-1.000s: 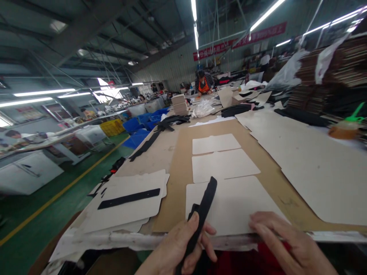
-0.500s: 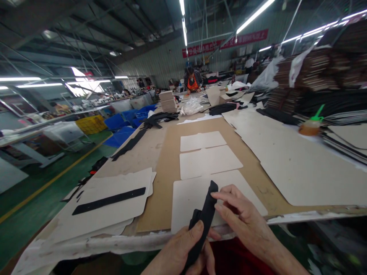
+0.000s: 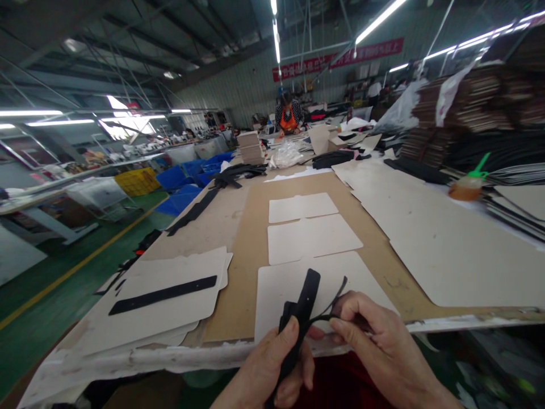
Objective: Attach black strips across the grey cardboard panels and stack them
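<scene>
Low over the table's near edge, my left hand [image 3: 276, 363] is closed around a small bundle of black strips [image 3: 307, 292]. The bundle tilts up and away, its rounded tips above my thumb. My right hand [image 3: 366, 329] pinches a thin black strip [image 3: 327, 313] that bends out from the bundle, its narrow end sticking up past the fingers. Behind the hands lies a pale board panel [image 3: 279, 287], with a middle panel [image 3: 310, 240] and a far panel [image 3: 302, 208] in line beyond it. To the left, one black strip [image 3: 164, 294] rests across stacked pale panels [image 3: 191, 315].
Large pale sheets [image 3: 426, 238] overlap along the table's right side. A bottle with a green nozzle [image 3: 468, 184] stands there beside dark stacks [image 3: 481, 108]. Black strips [image 3: 196, 210] lie along the left edge. A person in an orange apron [image 3: 288, 118] works at the far end.
My right hand has gone from touching the top strip's face to pinching a thin strip, which now bends away rightward from the bundle. My left hand keeps its hold.
</scene>
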### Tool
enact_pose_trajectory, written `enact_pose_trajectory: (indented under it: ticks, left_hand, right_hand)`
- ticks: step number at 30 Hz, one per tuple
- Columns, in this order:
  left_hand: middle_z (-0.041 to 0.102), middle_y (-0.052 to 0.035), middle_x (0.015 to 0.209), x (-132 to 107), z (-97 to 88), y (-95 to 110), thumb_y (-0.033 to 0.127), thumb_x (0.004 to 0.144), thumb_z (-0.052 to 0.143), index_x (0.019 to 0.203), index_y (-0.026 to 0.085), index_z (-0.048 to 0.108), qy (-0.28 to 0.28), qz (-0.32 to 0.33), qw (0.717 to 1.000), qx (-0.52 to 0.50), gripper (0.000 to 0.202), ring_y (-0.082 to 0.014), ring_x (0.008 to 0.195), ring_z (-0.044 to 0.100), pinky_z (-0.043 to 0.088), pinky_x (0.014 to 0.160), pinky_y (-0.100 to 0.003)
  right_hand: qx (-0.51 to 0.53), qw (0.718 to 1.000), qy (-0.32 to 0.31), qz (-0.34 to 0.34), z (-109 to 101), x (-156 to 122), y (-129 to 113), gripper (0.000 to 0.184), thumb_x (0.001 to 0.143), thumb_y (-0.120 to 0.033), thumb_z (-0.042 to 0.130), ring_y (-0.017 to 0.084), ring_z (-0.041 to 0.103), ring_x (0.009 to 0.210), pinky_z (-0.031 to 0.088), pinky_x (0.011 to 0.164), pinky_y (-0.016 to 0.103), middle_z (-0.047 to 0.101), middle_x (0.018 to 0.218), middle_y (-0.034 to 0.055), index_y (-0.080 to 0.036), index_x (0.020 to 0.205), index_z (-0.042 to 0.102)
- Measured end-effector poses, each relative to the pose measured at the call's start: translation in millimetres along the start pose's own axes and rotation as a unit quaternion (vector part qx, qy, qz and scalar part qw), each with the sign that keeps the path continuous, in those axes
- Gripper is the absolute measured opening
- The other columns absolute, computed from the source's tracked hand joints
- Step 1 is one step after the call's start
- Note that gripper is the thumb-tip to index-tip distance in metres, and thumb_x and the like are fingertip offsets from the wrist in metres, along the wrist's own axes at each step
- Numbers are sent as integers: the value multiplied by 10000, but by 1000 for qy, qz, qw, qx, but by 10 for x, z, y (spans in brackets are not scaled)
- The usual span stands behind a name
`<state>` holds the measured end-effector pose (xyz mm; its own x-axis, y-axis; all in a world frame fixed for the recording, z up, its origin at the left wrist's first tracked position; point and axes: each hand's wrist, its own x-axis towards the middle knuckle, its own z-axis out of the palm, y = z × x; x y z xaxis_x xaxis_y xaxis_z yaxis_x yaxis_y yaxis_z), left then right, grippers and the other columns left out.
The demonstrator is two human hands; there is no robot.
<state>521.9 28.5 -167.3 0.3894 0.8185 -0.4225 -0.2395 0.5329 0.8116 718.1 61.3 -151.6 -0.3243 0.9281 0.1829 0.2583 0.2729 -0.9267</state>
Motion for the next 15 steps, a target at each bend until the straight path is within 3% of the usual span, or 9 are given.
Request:
enact_pose_trajectory:
  ticks: [4,6,8,10,15]
  left_hand:
    - [578,23,512,-32,-7,28,595,919,410,1108,127,624,-35,-21,999,6,548,-34,282,237,176,321,-185]
    - [539,23,476,-51,-8,16,590,923,405,941,113,673,-53,-22,997,46,547,-39,300,287,189,339,-186]
    - [433,38,392,-52,0,-13,643,906,385,703,108,654,-56,-33,995,74,632,-47,306,299,188,349,-195]
    - [359,47,343,-26,12,-54,745,853,351,571,127,594,-36,-39,996,68,721,-53,288,282,174,339,-207]
    - [427,27,347,58,14,-133,872,676,461,602,138,561,57,-3,998,-19,745,-49,267,301,133,308,-203]
  right_hand:
    - [29,999,-20,22,44,23,0,170,939,-329,482,124,564,634,441,594,240,602,697,-26,-221,810,511]
    - [61,995,-68,41,29,57,-41,118,940,-292,487,127,589,658,468,608,237,618,730,-21,-220,882,561]
    - [77,989,-124,14,-2,81,-100,112,927,-228,508,137,622,762,498,696,247,640,814,-6,-222,889,613]
    - [60,984,-164,-46,-31,89,-162,157,911,-167,522,144,625,861,499,781,258,645,893,4,-227,847,652]
    - [-29,963,-234,-135,-12,75,-323,226,921,-123,479,149,644,875,506,814,264,687,925,8,-243,885,667]
